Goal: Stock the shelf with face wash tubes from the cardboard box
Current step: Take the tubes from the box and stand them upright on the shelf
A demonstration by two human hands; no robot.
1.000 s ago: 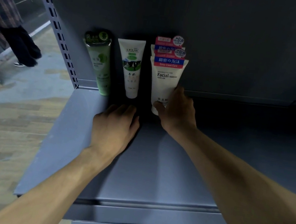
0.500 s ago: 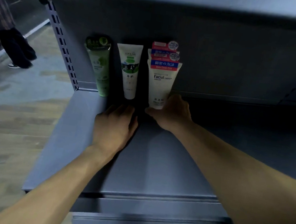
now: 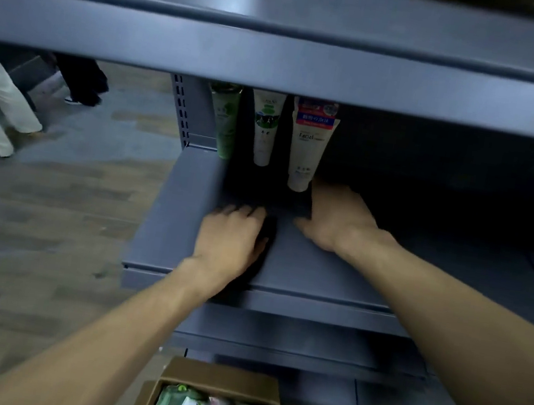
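The white face wash tube (image 3: 308, 149) at the right of the row reads "Facial" in dark letters on its body; above that, a blue band carries white Japanese characters, partly blurred; the lettering on the white-and-green tube (image 3: 264, 129) and the green tube (image 3: 226, 120) is too blurred to read.

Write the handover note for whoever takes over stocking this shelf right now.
Left hand: open, palm down on the shelf, holding nothing.
Right hand: open, on the shelf just right of the white tube; whether it touches the tube is unclear.
Done: green tube, middle tube and the white tube, another like it behind, stand at the back left of the shelf.
Left: the box on the floor below holds many more tubes; the shelf's right side is dark, with no tubes visible there.
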